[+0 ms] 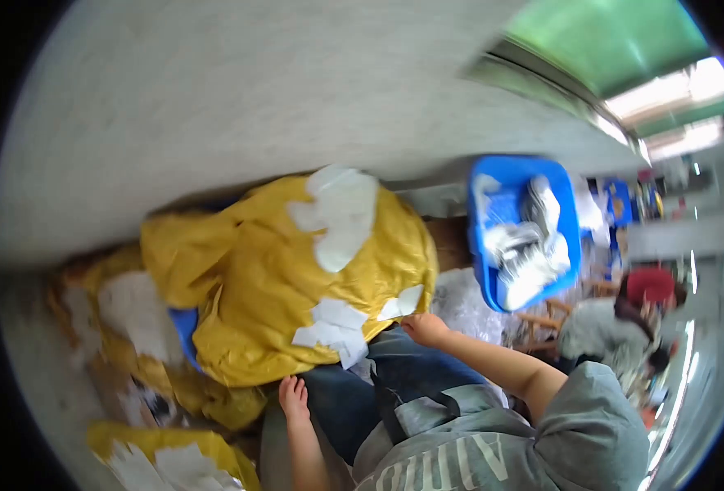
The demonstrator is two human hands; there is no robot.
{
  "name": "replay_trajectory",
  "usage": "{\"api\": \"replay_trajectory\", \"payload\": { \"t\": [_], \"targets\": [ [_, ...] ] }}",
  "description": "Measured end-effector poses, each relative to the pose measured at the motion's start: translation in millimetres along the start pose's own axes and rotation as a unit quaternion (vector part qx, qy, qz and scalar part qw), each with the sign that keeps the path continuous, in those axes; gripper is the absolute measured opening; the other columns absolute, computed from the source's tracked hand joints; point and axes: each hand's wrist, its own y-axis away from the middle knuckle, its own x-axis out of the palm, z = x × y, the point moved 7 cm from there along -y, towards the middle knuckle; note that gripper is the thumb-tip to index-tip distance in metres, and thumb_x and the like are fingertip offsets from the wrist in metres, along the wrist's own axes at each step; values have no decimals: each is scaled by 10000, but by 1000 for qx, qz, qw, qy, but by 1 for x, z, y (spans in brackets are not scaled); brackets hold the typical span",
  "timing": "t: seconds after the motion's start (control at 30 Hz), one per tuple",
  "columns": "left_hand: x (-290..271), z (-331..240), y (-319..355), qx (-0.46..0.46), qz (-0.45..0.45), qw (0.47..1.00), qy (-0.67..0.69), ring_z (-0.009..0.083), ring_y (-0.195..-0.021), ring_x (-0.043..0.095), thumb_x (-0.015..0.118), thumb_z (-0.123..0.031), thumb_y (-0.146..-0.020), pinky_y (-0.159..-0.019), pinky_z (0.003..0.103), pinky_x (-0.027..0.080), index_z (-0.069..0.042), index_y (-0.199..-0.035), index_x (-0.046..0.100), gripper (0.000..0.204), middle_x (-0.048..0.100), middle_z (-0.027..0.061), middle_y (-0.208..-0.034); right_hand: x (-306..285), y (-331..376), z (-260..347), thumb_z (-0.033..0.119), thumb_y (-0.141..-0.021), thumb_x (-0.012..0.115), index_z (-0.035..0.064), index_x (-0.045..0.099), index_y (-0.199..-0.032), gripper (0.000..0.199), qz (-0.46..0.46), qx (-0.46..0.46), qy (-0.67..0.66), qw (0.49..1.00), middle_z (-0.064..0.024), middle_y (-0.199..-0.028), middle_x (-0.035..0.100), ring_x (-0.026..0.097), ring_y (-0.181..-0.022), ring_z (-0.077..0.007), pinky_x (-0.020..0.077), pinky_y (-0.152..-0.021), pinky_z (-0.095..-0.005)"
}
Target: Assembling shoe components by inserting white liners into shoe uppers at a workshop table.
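Observation:
A large yellow sheet (pixel 255 278), creased like leather or coated cloth, lies heaped before me with irregular flat white pieces (pixel 341 217) on it. At its near right edge, beside a small white piece (pixel 400 304), my right hand (pixel 426 329) is closed with fingers curled. Whether it pinches the sheet's edge is hidden. Below the sheet's near edge, by my knee, my left hand (pixel 294 397) has its fingers stretched out and holds nothing visible. A bit of something blue (pixel 186 334) shows under the sheet's left side.
To the right stands a blue plastic bin (pixel 568 237) with white and grey shoes (pixel 530 245) inside. More yellow material with white pieces (pixel 178 466) lies at lower left. A pale wall (pixel 239 90) runs behind the heap. Seated people (pixel 611 327) and wooden stools are farther right.

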Motion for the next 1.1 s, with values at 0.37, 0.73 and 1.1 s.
{"api": "replay_trajectory", "payload": {
  "t": [0.37, 0.73, 1.1],
  "targets": [
    [87, 51, 63, 1, 55, 987, -150, 234, -999, 556, 573, -181, -843, -858, 327, 407, -118, -1177, 496, 349, 539, 93, -1149, 38, 77, -154, 214, -803, 504, 64, 657, -871, 225, -40, 112, -113, 986, -124, -836, 658, 611, -733, -340, 489, -681, -393],
    [54, 71, 74, 3, 7, 983, -185, 229, -969, 567, 564, -177, -853, -821, 292, 446, -88, -1181, 486, 348, 543, 118, -1129, 53, 71, -180, 228, -791, 527, 61, 661, -874, 230, -65, 134, -189, 971, -124, -834, 658, 610, -729, -340, 487, -685, -397],
    [69, 79, 83, 47, -18, 961, -270, 136, -865, 575, 544, -166, -873, -760, 230, 439, -80, -1132, 539, 273, 600, 63, -1008, 35, 75, -236, 183, -808, 554, 25, 658, -871, 199, -104, 201, -305, 925, -69, -720, 643, 605, -601, -196, 480, -604, -302]
  ]
}}
